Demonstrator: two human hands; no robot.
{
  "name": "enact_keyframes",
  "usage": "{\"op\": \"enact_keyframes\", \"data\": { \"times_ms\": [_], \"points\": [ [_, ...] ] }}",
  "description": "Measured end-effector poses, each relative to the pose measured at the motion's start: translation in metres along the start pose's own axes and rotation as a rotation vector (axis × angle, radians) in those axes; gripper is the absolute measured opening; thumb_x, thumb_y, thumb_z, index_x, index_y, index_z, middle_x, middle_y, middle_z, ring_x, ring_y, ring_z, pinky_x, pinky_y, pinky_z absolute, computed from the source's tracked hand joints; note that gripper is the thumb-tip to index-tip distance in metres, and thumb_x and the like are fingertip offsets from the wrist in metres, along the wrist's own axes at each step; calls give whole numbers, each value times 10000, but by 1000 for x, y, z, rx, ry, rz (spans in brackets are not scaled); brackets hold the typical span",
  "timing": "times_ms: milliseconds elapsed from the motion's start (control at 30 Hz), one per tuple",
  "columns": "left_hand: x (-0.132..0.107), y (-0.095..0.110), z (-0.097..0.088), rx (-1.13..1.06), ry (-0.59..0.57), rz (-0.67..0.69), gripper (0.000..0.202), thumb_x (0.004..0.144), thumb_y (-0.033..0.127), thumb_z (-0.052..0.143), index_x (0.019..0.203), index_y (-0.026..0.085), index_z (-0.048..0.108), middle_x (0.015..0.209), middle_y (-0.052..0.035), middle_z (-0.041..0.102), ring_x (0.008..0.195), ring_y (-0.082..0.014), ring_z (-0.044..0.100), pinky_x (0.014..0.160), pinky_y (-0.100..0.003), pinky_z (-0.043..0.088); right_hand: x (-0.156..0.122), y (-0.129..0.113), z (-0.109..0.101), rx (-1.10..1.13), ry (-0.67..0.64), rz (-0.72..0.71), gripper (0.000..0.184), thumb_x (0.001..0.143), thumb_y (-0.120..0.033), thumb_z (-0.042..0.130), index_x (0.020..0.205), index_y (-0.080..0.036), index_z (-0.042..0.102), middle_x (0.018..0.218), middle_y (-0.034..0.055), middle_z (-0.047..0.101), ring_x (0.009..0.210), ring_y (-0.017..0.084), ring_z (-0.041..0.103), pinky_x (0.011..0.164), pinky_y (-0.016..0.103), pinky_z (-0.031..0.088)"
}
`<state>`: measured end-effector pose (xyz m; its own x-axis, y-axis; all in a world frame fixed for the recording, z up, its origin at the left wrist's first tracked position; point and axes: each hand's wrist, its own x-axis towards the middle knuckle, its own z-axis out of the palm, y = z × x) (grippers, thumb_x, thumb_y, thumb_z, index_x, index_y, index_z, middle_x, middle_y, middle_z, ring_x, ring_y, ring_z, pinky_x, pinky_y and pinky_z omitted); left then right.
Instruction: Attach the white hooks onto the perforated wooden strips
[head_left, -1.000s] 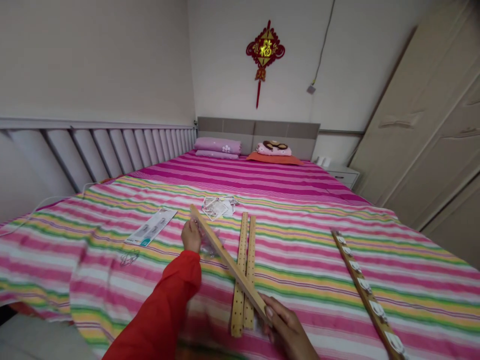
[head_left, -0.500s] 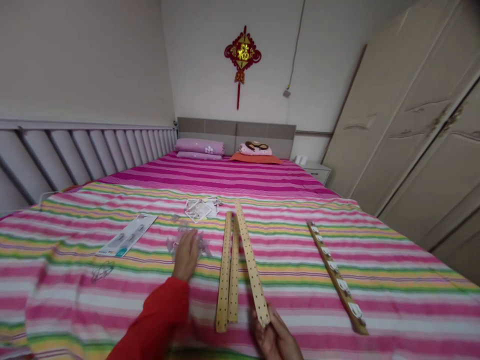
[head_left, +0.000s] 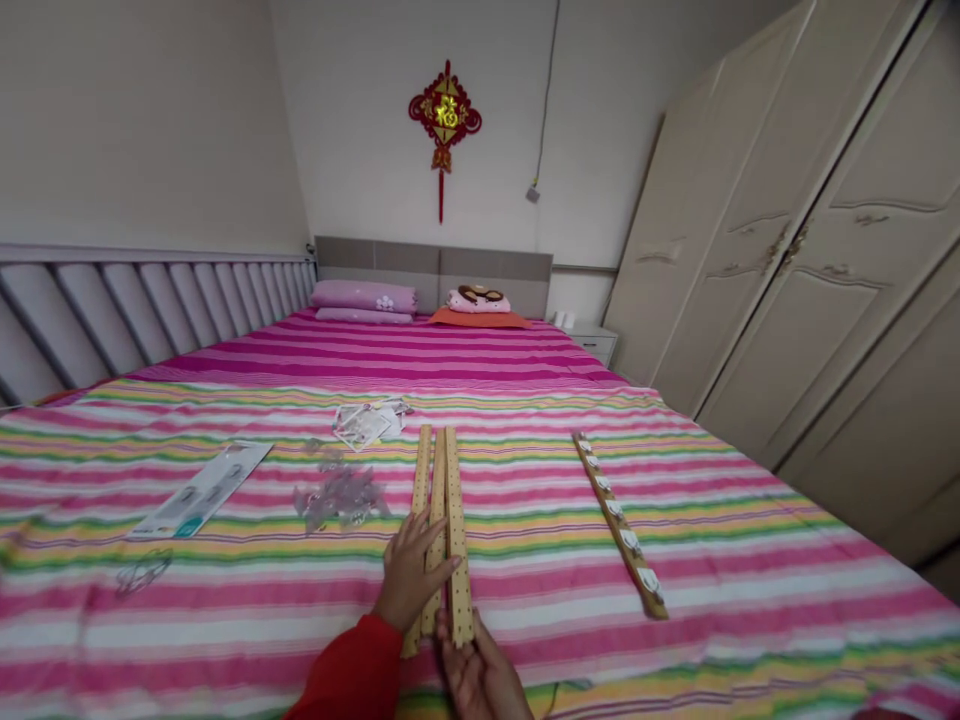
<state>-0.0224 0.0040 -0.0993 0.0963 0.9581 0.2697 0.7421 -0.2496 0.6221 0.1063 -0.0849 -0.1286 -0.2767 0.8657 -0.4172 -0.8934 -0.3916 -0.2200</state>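
Observation:
Three long wooden strips with rows of small holes lie side by side on the bed, pointing away from me. Over the left strip (head_left: 421, 470) and the middle strip (head_left: 437, 490) rests my left hand (head_left: 412, 565), its fingers spread and its thumb reaching to the right strip. My right hand (head_left: 480, 665) grips the near end of the right wooden strip (head_left: 457, 520) from below, thumb on one side and fingers on the other. A pile of small clear plastic bags (head_left: 341, 495) lies left of the strips.
To the right lies a wooden strip with white hooks (head_left: 615, 510). Left are a long package card (head_left: 202, 492) and thin metal wire pieces (head_left: 144, 570). White papers (head_left: 367, 422) lie beyond the bags. A bed rail (head_left: 150, 310) runs along the left, wardrobes (head_left: 787, 250) along the right.
My left hand has moved right, from the plastic bags onto the strips. My right hand has brought its strip leftward, alongside the other two. The view has turned slightly to the right.

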Motion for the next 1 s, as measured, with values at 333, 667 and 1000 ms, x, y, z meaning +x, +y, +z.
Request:
{"op": "enact_keyframes", "data": {
  "times_ms": [333,667,1000],
  "points": [
    [1,1,1,142,-70,-46,480,774,449,568,1246,360,556,1441,-21,420,1368,-299,271,1058,-512,236,-12,-13,4,-409,19,-98,566,639,-556,736,959,-109,605,726,104,725,486,180,673,452,241,499],
    [5,-13,8,199,-53,2,438,776,484,543,1197,378,596,1431,10,434,1364,-297,283,1054,-495,276,-64,-108,-59,-314,432,-663,583,571,-662,694,788,-143,542,523,25,667,380,128,584,366,195,419],
    [6,-16,10,202,-42,10,434,764,478,547,1177,365,617,1424,26,443,1360,-283,295,1059,-444,312,-78,-197,-72,-138,338,-667,360,723,-459,698,795,-140,547,764,106,737,716,204,718,647,286,588]
  ]
}}
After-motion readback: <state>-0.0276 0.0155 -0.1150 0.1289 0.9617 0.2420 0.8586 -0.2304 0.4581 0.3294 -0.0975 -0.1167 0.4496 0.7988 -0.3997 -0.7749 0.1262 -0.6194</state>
